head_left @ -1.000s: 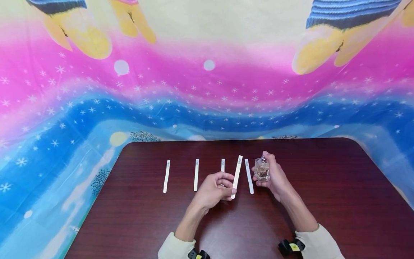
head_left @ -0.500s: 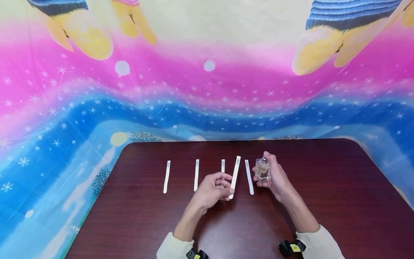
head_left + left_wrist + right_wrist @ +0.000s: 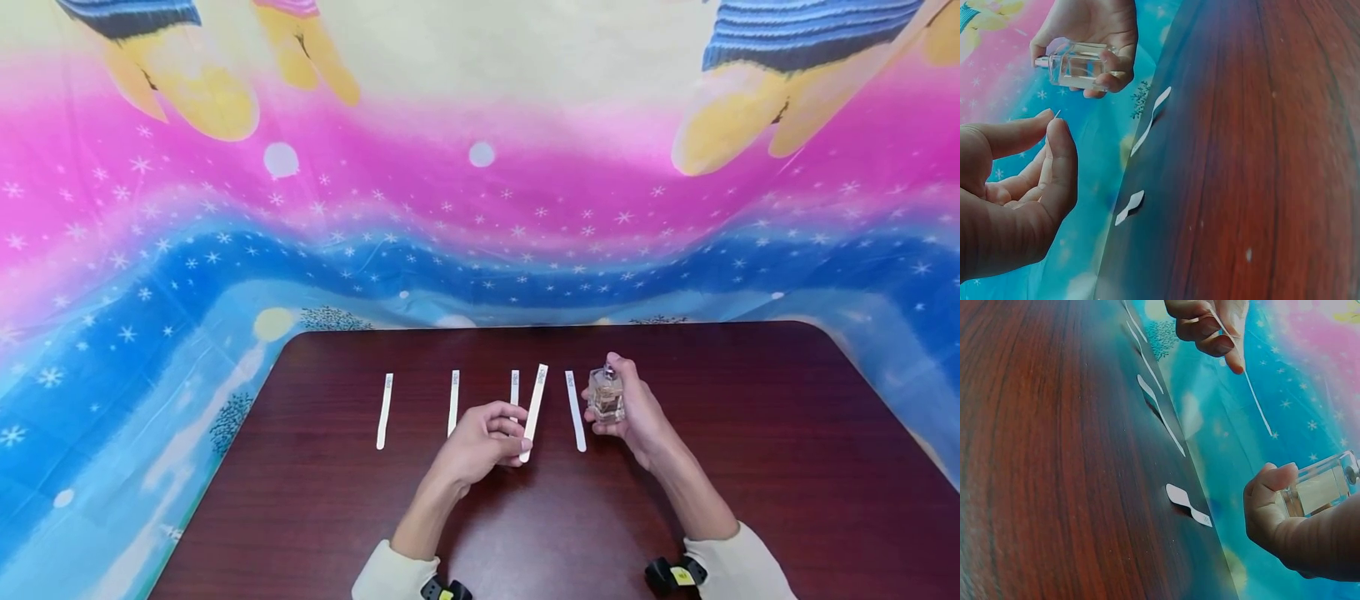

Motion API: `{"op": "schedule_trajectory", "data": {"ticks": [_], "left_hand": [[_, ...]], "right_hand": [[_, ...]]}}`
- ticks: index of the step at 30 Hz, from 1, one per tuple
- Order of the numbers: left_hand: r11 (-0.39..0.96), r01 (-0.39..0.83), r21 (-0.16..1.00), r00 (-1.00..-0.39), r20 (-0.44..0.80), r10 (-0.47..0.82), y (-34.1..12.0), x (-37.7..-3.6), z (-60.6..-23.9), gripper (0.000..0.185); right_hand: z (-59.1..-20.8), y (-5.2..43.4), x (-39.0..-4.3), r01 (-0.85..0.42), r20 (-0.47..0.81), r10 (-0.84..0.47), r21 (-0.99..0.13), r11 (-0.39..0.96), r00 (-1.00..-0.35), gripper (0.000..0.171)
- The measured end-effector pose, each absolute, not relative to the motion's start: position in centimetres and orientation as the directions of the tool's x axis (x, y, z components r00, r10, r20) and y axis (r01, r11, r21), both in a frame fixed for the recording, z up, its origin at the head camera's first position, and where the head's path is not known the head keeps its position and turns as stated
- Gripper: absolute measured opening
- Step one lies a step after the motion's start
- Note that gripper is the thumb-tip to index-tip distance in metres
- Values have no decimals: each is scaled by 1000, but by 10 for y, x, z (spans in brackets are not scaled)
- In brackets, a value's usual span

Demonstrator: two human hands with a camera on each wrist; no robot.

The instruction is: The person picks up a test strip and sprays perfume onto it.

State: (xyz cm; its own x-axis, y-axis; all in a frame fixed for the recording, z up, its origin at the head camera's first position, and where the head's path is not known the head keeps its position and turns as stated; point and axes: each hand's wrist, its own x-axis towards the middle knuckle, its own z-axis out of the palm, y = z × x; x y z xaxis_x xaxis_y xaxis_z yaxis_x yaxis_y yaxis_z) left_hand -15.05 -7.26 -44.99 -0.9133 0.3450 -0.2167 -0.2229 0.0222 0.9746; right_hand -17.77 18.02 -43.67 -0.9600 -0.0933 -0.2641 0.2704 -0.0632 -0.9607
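In the head view, my left hand (image 3: pixel 480 446) pinches the lower end of a white paper test strip (image 3: pixel 536 408) between thumb and fingers. The strip is held off the table with its printed end up and away from me. My right hand (image 3: pixel 641 412) grips a clear glass perfume bottle (image 3: pixel 606 397), a digit resting at its sprayer top (image 3: pixel 609 372). The left wrist view shows the bottle (image 3: pixel 1079 65) held beyond the pinching fingertips. Between the hands, one strip (image 3: pixel 575 412) lies on the table. Another strip (image 3: pixel 514 390) is partly hidden behind the left hand.
Two more paper strips (image 3: pixel 385 412) (image 3: pixel 453 402) lie to the left in the same row on the dark red-brown wooden table (image 3: pixel 570 533). A colourful printed cloth (image 3: pixel 480 208) hangs just behind the table's far edge. Black bands (image 3: pixel 675 573) circle both wrists.
My left hand has moved a little to the left with its paper strip, widening the gap to the perfume bottle. The right hand keeps its grip and stays nearly still.
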Motion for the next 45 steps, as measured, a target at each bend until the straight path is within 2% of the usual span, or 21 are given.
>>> {"op": "schedule_trajectory", "data": {"ticks": [15, 27, 45], "left_hand": [[38, -219, 975, -920, -219, 326, -100, -158, -449, 42], [100, -200, 975, -934, -220, 282, -130, -157, -449, 42], [132, -200, 971, -946, -227, 231, -166, -159, -453, 42]], "right_hand": [[-435, 180, -178, 277, -271, -92, -959, -54, -958, 58], [-435, 183, -175, 288, -283, -85, -956, -52, -955, 61], [-434, 195, -173, 282, -277, -87, -958, -44, -957, 57]]}}
